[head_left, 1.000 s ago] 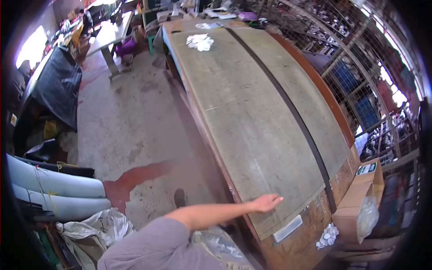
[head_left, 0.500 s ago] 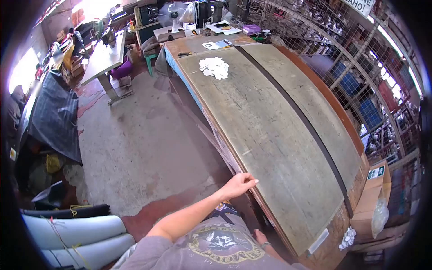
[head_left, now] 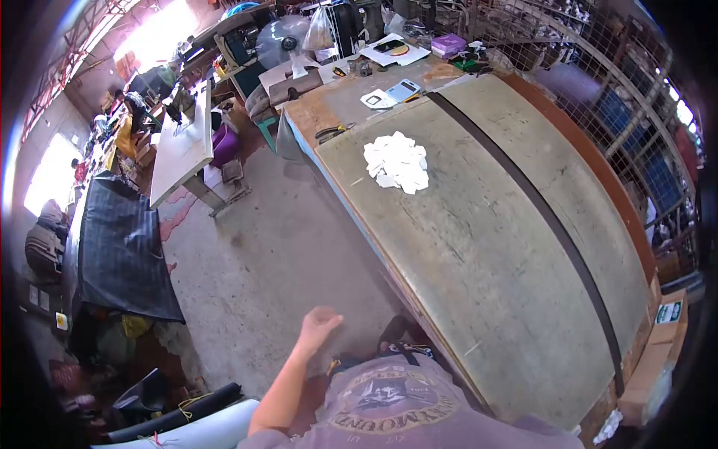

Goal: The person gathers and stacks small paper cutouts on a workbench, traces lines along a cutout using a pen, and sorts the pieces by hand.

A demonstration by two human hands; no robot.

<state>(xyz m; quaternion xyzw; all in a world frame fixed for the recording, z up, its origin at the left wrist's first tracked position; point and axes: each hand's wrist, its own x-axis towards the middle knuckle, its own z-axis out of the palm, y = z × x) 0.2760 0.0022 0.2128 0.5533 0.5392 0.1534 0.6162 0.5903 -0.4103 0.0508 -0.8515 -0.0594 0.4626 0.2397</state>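
My left hand (head_left: 321,325) hangs over the concrete floor, left of the large worktable (head_left: 479,262). Its fingers are loosely curled and slightly blurred, and I see nothing in them. The nearest thing to it is the long side edge of the table. My right hand is outside the view. A pile of white cut pieces (head_left: 398,162) lies on the table's board towards the far end. Beyond the pile are pliers (head_left: 331,133) and a calculator (head_left: 404,90) beside a white paper.
A dark strip (head_left: 538,202) runs lengthwise along the table. A cardboard box (head_left: 658,352) stands at its near right end. To the left are a smaller table (head_left: 183,146), a black sheet (head_left: 120,251) and rolled material (head_left: 187,426). A fan (head_left: 288,45) stands at the back.
My left hand has moved away from the table edge to the left, over the floor. My right hand has left the view. The pile now appears closer.
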